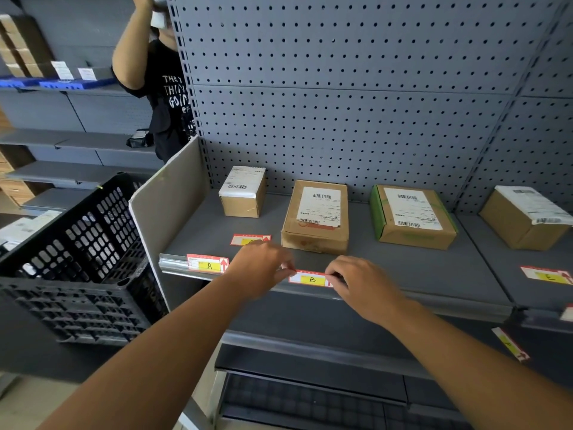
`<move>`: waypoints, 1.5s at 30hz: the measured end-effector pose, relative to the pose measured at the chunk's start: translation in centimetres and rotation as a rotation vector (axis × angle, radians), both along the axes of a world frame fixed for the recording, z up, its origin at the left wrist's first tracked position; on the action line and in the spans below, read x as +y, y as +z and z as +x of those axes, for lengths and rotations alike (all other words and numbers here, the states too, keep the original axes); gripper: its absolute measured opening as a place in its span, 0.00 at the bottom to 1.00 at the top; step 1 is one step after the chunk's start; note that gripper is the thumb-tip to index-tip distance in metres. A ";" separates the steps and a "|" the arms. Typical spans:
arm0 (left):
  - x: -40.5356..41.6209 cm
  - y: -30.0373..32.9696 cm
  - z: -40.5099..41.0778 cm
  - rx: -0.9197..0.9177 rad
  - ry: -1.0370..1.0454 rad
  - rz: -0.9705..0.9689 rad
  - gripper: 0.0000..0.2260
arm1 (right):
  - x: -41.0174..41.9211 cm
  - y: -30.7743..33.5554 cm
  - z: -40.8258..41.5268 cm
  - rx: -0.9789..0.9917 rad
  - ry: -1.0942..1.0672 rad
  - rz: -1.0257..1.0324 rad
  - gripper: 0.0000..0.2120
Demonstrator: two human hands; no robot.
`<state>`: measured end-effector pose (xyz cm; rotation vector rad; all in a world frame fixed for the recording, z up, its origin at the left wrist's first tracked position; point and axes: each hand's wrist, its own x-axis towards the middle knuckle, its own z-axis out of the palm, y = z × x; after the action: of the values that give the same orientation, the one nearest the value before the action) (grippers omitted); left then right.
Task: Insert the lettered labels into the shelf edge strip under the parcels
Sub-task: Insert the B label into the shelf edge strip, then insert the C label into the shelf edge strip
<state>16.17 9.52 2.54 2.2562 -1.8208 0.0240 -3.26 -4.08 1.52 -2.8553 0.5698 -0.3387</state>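
The red-and-yellow label B (311, 279) sits at the shelf edge strip (173, 263), below the second parcel (316, 215). My left hand (263, 268) pinches its left end and my right hand (362, 283) pinches its right end. Label A (208, 263) is seated in the strip at the left, below the small parcel (243, 192). Another label (250, 239) lies loose on the shelf behind my left hand, its letter partly hidden. Label E (547, 275) lies on the shelf at the right. A third parcel (412, 217) and a fourth (525, 217) stand further right.
A black perforated crate (77, 259) stands tilted left of the shelf's grey end panel (167, 206). Another person in a black T-shirt (167, 97) stands behind at the left. One more label (510, 344) lies on the lower shelf at the right. Pegboard backs the shelf.
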 end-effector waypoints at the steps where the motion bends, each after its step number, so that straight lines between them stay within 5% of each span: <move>1: 0.0 0.0 0.0 0.005 0.002 0.004 0.08 | 0.0 0.0 0.1 0.000 0.001 0.007 0.08; 5: 0.0 -0.1 -0.1 0.016 -0.025 -0.021 0.09 | -0.3 -0.2 0.0 0.002 -0.009 0.041 0.07; 10: -1.0 -0.1 -0.8 0.067 -0.054 -0.258 0.25 | -1.8 0.3 -2.8 -0.086 -0.072 0.079 0.16; 23: -17.4 0.1 -21.0 0.014 -0.283 -0.305 0.11 | -15.7 0.9 -28.4 -0.186 -0.317 -0.094 0.09; 29: -25.8 0.1 -32.0 0.023 -0.282 -0.265 0.14 | -22.4 0.8 -39.0 -0.176 -0.381 -0.047 0.13; 34: -28.9 -0.8 -36.4 0.027 -0.263 -0.192 0.15 | -24.6 0.4 -41.2 -0.059 -0.314 0.036 0.16; 45: -28.5 -1.7 -37.5 0.179 -0.173 -0.035 0.06 | -25.2 -0.4 -39.8 -0.030 -0.238 0.107 0.05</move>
<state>-21.34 -18.95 0.81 1.9989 -1.8950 -0.1694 -43.05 -29.33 1.17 -2.6796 0.8966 -0.3769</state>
